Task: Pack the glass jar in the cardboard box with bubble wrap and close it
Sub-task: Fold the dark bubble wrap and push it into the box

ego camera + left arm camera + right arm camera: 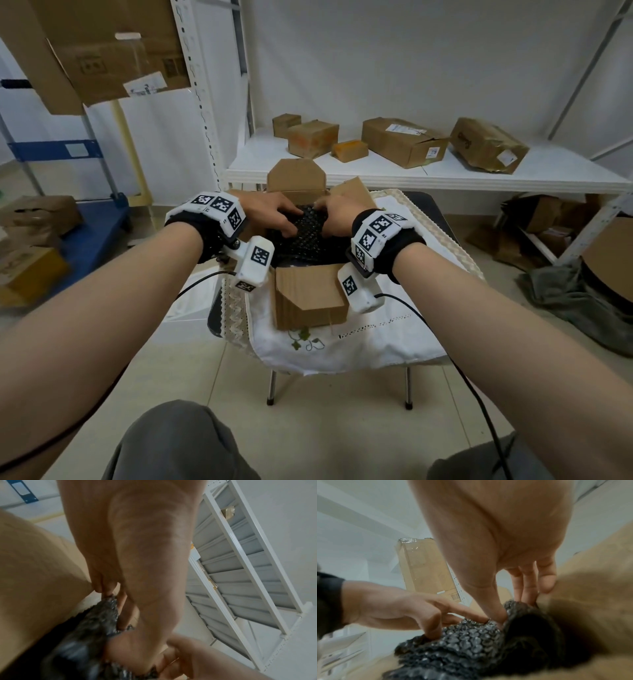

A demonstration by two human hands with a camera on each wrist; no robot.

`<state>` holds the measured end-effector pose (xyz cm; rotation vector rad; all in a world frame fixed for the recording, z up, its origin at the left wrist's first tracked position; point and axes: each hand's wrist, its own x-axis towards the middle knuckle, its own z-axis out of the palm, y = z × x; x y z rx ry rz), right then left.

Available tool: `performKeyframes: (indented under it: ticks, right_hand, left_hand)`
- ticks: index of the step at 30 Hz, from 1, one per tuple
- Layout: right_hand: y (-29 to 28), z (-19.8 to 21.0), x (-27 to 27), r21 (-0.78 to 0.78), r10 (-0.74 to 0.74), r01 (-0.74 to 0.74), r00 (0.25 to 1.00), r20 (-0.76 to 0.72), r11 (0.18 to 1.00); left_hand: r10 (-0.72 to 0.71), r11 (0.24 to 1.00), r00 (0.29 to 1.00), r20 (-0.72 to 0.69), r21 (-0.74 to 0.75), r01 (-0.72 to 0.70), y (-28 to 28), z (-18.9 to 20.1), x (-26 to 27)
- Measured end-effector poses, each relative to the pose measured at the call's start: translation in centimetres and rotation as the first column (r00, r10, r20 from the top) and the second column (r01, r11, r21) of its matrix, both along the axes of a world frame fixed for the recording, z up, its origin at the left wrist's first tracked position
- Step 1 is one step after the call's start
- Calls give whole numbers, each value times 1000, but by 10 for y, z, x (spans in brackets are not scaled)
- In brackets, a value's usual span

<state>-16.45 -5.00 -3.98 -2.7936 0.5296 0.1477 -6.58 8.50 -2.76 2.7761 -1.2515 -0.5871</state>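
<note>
An open cardboard box [308, 298] stands on a white cloth, its flaps spread outward. Black bubble wrap [308, 233] fills its inside, and the glass jar is hidden from view. My left hand [274, 212] reaches in from the left and my right hand [337, 214] from the right. They nearly touch over the wrap. In the left wrist view the left thumb and fingers pinch a fold of the bubble wrap [102, 615] beside the box wall [34, 574]. The right thumb presses the bubble wrap [471, 642] while the fingers go behind its fold along the box wall [590, 601].
The box sits on a small cloth-covered table [342, 339] in front of my knees. Behind it, a white shelf [411, 176] carries several cardboard boxes. A blue cart [85, 240] and boxes are at the left. A grey cloth [565, 298] lies on the floor at the right.
</note>
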Motion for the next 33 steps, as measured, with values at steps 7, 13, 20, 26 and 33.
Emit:
performKeyframes:
  ticks: [7, 13, 20, 26, 33]
  right_hand:
    - [5, -6, 5, -142, 89, -99, 993, -74, 985]
    - [12, -5, 3, -218, 149, -173, 981, -123, 961]
    - [6, 5, -1, -130, 241, -285, 930, -277, 950]
    - [5, -2, -2, -86, 324, -365, 895, -306, 927]
    - [-8, -9, -16, -39, 325, -336, 930, -173, 941]
  left_hand:
    - [-106, 979, 984, 143, 190, 77, -9, -6, 6]
    - [-213, 955, 904, 371, 276, 112, -21, -17, -3]
    - [-180, 948, 962, 203, 297, 115, -29, -12, -1]
    - [-154, 975, 971, 185, 185, 120, -17, -15, 10]
    - [-16, 993, 987, 162, 120, -4, -13, -13, 9]
